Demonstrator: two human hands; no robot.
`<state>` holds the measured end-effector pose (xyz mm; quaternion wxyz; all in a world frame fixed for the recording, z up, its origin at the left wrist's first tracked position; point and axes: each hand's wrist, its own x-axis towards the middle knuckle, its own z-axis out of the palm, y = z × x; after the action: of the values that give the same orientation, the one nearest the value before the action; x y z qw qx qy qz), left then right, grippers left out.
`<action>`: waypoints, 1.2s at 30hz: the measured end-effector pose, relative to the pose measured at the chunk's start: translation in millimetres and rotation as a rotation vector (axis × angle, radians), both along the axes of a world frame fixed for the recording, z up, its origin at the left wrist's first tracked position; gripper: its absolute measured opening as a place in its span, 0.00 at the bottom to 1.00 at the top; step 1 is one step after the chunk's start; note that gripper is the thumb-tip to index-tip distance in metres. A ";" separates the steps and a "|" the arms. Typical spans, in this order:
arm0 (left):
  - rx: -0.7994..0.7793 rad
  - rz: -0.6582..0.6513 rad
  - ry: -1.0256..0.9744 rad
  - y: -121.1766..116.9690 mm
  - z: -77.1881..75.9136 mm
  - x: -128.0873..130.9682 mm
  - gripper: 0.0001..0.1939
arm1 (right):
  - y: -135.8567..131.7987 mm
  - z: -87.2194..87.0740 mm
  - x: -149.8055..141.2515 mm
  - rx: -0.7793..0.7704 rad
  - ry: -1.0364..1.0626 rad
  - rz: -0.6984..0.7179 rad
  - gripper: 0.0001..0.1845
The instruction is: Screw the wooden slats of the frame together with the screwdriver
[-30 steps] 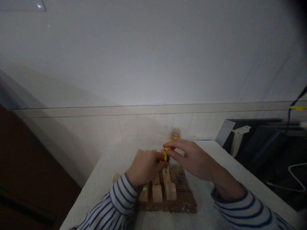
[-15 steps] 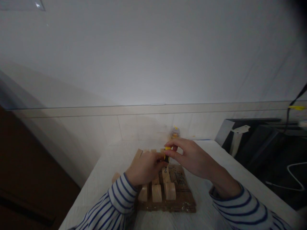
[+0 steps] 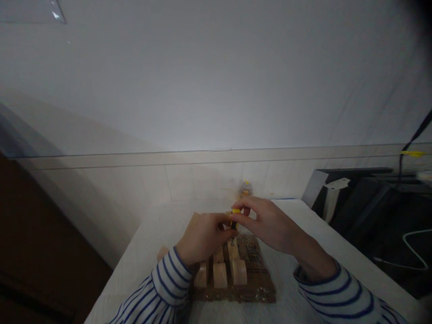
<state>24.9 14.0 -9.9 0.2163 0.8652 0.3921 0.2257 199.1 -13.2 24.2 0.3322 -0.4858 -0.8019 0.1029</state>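
Observation:
Upright between my fingertips is a short yellow-and-black screwdriver (image 3: 235, 219). My right hand (image 3: 270, 222) pinches its yellow top from the right. The thumb and forefinger of my left hand (image 3: 205, 236) close on its lower part, while the other fingers are hidden. Directly below is a narrow wooden piece (image 3: 232, 248) with a small dark mark; the screwdriver's tip is too small to make out. Wooden blocks (image 3: 220, 275) with flat and curved faces lie along the near side of a brown cardboard pad (image 3: 258, 274). My left hand covers part of the wooden pieces.
A small clear container with yellow (image 3: 246, 188) stands at the back of the white-covered table (image 3: 141, 261), near the wall (image 3: 202, 177). Dark flat panels (image 3: 367, 202) and a white cable (image 3: 415, 247) are on the right. A dark brown surface (image 3: 43, 243) fills the left side.
The view has tilted slightly, so the scene sits a little lower. Both hands keep their hold on the screwdriver, almost unmoved over the wooden piece.

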 end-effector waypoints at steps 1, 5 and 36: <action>-0.001 0.014 -0.007 0.9 -1.0 0.1 0.12 | 0.0 -0.3 -0.5 -0.004 0.000 -0.002 0.09; -0.002 0.035 -0.008 3.2 -4.0 0.1 0.14 | -0.8 -2.4 0.6 -0.006 0.024 0.005 0.13; 0.020 -0.095 0.081 -4.8 10.6 0.0 0.12 | -1.3 1.2 7.2 0.030 -0.036 0.029 0.10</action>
<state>24.9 9.1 0.7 0.2024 0.8934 0.3566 0.1838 206.3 -14.5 25.4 0.3236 -0.4707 -0.8162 0.0868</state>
